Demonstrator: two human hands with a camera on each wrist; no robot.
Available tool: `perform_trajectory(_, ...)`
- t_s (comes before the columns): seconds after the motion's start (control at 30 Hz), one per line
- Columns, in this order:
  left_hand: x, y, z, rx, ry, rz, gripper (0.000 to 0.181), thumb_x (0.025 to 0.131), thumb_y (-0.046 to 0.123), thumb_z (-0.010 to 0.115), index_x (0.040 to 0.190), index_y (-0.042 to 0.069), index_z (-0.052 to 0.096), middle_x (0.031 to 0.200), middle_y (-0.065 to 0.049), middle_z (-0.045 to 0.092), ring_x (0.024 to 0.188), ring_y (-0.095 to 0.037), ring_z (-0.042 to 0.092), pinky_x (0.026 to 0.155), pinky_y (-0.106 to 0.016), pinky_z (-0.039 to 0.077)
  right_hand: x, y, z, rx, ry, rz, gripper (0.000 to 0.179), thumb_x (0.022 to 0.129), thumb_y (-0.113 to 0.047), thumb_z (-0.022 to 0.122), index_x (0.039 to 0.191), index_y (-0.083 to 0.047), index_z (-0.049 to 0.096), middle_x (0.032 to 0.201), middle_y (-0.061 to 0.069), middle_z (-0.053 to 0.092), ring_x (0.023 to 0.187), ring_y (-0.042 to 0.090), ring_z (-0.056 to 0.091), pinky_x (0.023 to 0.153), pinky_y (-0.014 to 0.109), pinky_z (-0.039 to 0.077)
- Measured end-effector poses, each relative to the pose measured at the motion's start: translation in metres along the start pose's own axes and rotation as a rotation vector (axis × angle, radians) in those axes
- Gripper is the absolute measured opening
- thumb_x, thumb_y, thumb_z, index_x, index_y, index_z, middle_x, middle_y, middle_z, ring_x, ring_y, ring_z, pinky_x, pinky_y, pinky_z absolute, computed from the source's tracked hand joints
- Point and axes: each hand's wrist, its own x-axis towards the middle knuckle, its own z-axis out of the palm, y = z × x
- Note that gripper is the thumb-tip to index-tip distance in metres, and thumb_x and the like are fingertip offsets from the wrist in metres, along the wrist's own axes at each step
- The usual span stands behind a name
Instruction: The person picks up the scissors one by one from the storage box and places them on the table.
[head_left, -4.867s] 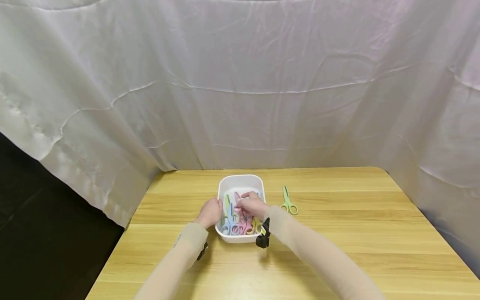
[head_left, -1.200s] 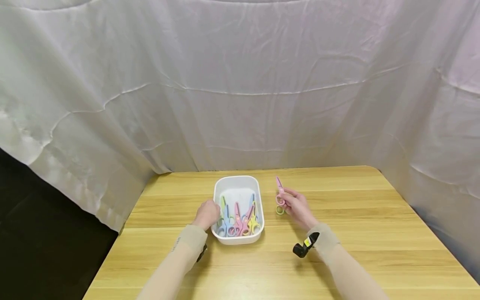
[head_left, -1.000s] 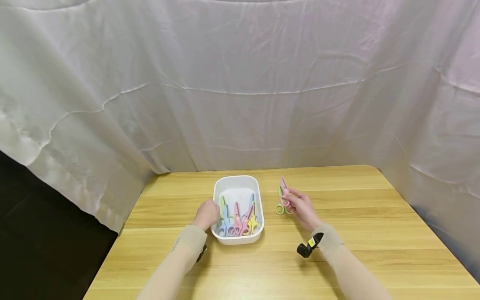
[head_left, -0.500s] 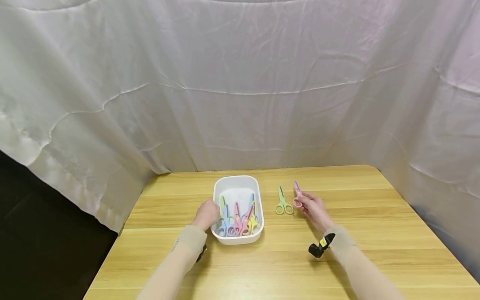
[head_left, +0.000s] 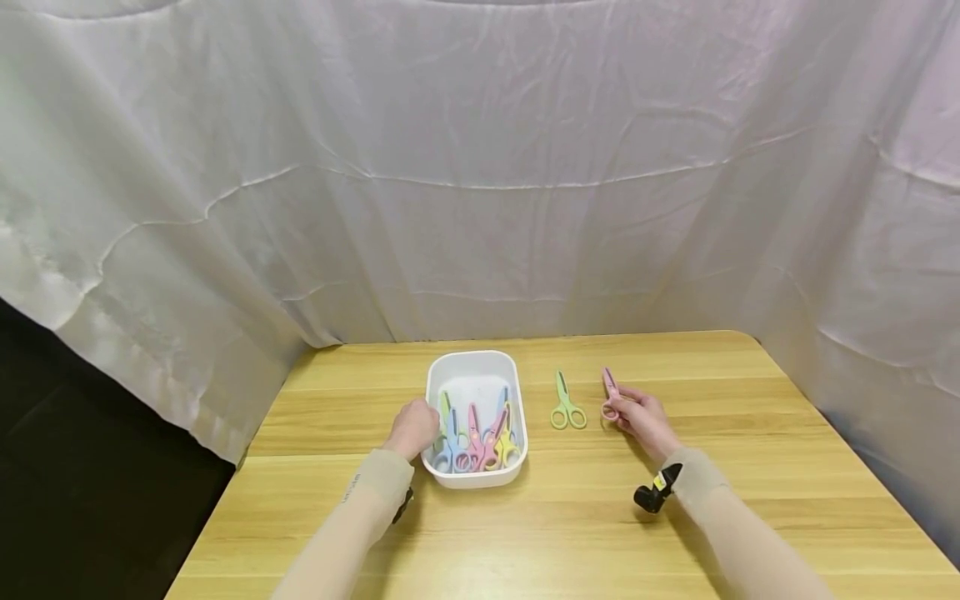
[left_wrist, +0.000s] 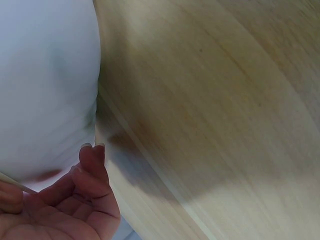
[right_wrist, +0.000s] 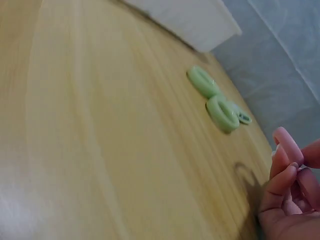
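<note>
My right hand (head_left: 647, 421) pinches a pair of pink scissors (head_left: 611, 392) by the handle, blades pointing away from me. In the right wrist view the pink handle loop (right_wrist: 288, 144) shows between thumb and fingers, with its shadow on the wood. Just left of it, green scissors (head_left: 567, 407) lie flat on the table. My left hand (head_left: 415, 428) grips the left rim of a white plastic bin (head_left: 474, 359); the left wrist view shows curled fingers (left_wrist: 92, 172) against the bin's outer wall. Inside the bin several pink, blue, green and yellow scissors (head_left: 453, 446) lie together.
The wooden table (head_left: 555, 533) ends at the back against a grey-white curtain (head_left: 480, 250), which also closes off both sides. A black surface (head_left: 90, 483) lies beyond the table at the left.
My right hand has carried the pink scissors out of the bin, over the green scissors, and on to the right, lowering them toward the table. The left hand stays at the bin's rim.
</note>
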Motion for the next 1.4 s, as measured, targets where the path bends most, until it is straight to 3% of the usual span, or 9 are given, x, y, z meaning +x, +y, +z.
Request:
perform_trajectory(0.13,0.000,0.000,0.001,0.001,0.005,0.010,0.027,0.100,0.012,0.042,0.100,-0.007,0.061,0.078,-0.011,0.059,0.065,-0.018,0.059,0.053,-0.026,0.055,0.003,0.001,-0.002,-0.030,-0.004,0.010,0.064,0.100,-0.003,0.053,0.153,0.013,0.022,0.143,0.034,0.045,0.075,-0.002,0.060,0.066,0.011,0.052)
perform_trajectory(0.23,0.000,-0.001,0.001,-0.007,0.003,0.008,0.027,0.101,0.012,0.042,0.100,-0.007,0.061,0.078,-0.011,0.060,0.064,-0.017,0.059,0.053,-0.026,0.055,0.005,0.001,-0.003,-0.081,-0.015,0.001,0.064,0.100,-0.003,0.052,0.153,0.014,0.021,0.150,0.039,0.036,0.076,-0.002,0.058,0.068,0.011,0.053)
perform_trajectory(0.43,0.000,-0.002,0.000,-0.011,0.001,0.007,0.028,0.101,0.012,0.041,0.102,-0.007,0.061,0.078,-0.011,0.060,0.064,-0.017,0.059,0.052,-0.025,0.054,0.010,0.001,-0.007,-0.251,-0.015,-0.027,0.058,0.103,-0.008,0.049,0.149,0.018,0.025,0.145,0.040,0.042,0.074,-0.003,0.054,0.067,0.012,0.050)
perform_trajectory(0.6,0.001,-0.002,0.000,-0.008,0.000,0.002,0.028,0.101,0.013,0.041,0.104,-0.008,0.061,0.079,-0.011,0.060,0.064,-0.017,0.059,0.052,-0.025,0.055,0.015,0.002,-0.010,-0.288,-0.051,-0.025,0.058,0.102,-0.007,0.051,0.148,0.018,0.028,0.139,0.037,0.048,0.075,-0.002,0.055,0.066,0.013,0.050)
perform_trajectory(0.83,0.001,-0.002,0.000,-0.012,-0.011,-0.008,0.029,0.102,0.013,0.041,0.107,-0.008,0.060,0.081,-0.012,0.059,0.065,-0.017,0.060,0.053,-0.025,0.056,0.015,-0.001,-0.011,-0.401,-0.057,-0.013,0.061,0.099,-0.011,0.057,0.148,0.015,0.031,0.116,0.019,0.066,0.074,0.003,0.058,0.064,0.019,0.049)
perform_trajectory(1.13,0.002,-0.003,0.003,-0.005,-0.009,0.002,0.030,0.102,0.014,0.040,0.106,-0.007,0.060,0.080,-0.011,0.060,0.065,-0.017,0.060,0.053,-0.025,0.056,0.011,-0.005,-0.010,-0.561,-0.058,-0.026,0.066,0.096,-0.015,0.063,0.146,0.016,0.033,0.126,0.032,0.059,0.082,0.011,0.057,0.068,0.023,0.051)
perform_trajectory(1.4,0.003,-0.003,0.003,-0.031,-0.017,-0.023,0.031,0.101,0.013,0.040,0.114,-0.009,0.058,0.084,-0.013,0.060,0.067,-0.018,0.060,0.053,-0.026,0.056,0.009,-0.006,-0.008,-0.592,-0.051,-0.047,0.063,0.095,-0.015,0.065,0.142,0.018,0.038,0.116,0.027,0.061,0.081,0.010,0.057,0.067,0.021,0.051)
